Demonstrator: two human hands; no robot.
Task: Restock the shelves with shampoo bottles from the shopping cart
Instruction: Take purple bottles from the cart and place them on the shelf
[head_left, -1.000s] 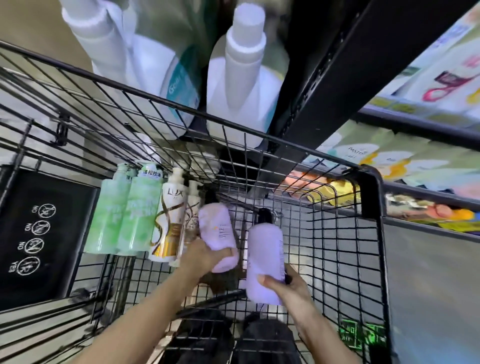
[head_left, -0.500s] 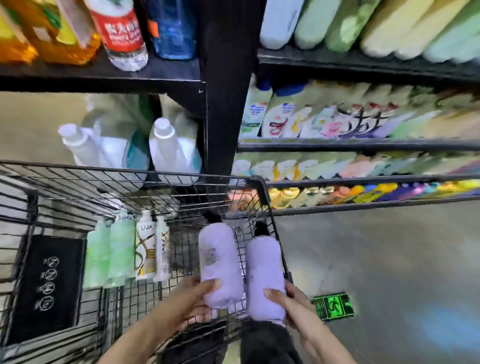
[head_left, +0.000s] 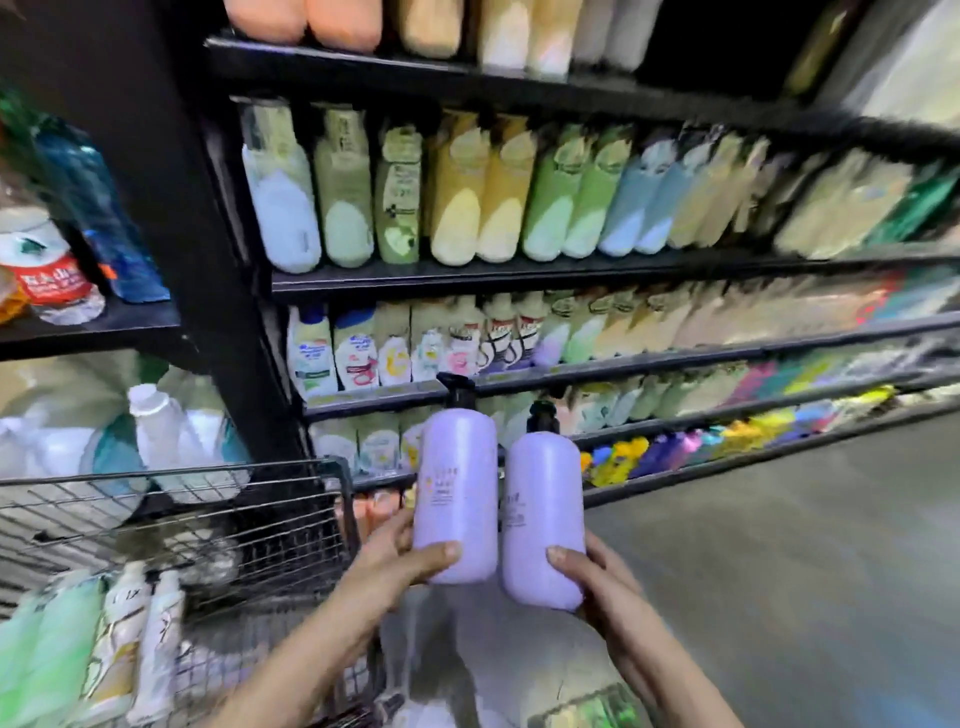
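Bottles: two lilac pump bottles, the left bottle and the right bottle, held upright side by side, just touching or nearly so, in front of the lower shelves.
Left hand: fingers clamped round the base of the left bottle, thumb across its front.
Right hand: fingers clamped round the base of the right bottle.
Change: a second ago both bottles lay low inside the shopping cart; now they are lifted clear of its rim and the view has swung up to the shelving. The pick-up looks finished, with placing to come.
Shelves: the shelf edge and the rows below it appear packed bottle to bottle; blur hides any gap, so no free slot can be told.
Cart: green and white bottles remain in its left corner, so the restocking is likely far from done.
Room: open floor to the right; the cart's corner sits just left of the left hand.
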